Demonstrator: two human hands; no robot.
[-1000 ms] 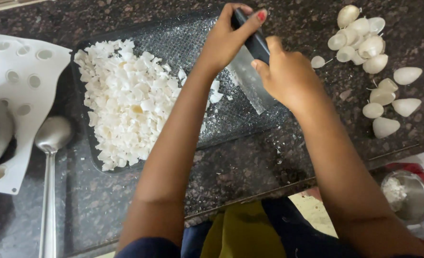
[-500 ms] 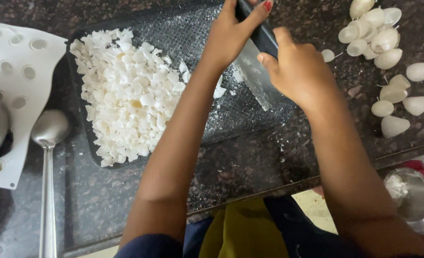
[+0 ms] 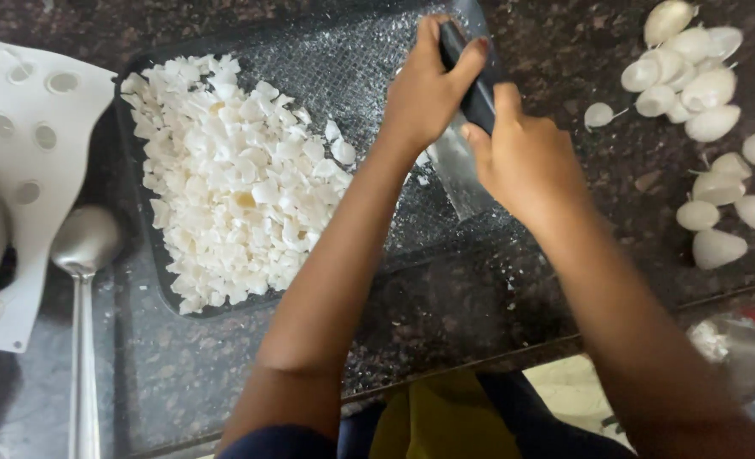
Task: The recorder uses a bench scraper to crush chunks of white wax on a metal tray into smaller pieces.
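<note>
- Compared with a moment ago, my two hands sit a little lower and further right in the frame; the heap of white pieces looks unchanged.
- My left hand [image 3: 428,89] is closed around the black handle of the knife [image 3: 467,144] at the upper middle of the frame, thumb pressed along the handle.
- My right hand [image 3: 526,157] is curled in a closed grip just right of it, touching the same handle from the other side and covering part of the blade.
- The grey blade points down and slightly right, over the dark textured cutting board [image 3: 377,59]; I cannot tell whether its edge touches the board.
- The chopped white pieces [image 3: 237,178] are heaped on the left half of the board, well apart from the blade, with a few scattered bits near my left wrist.
- Whole white cloves [image 3: 701,93] lie on the dark speckled counter [image 3: 445,323] at the upper right.
- At the left edge are a metal spoon [image 3: 82,255] and a white perforated sheet [image 3: 20,127].
- My left forearm crosses the board's lower edge and hides part of it.
</note>
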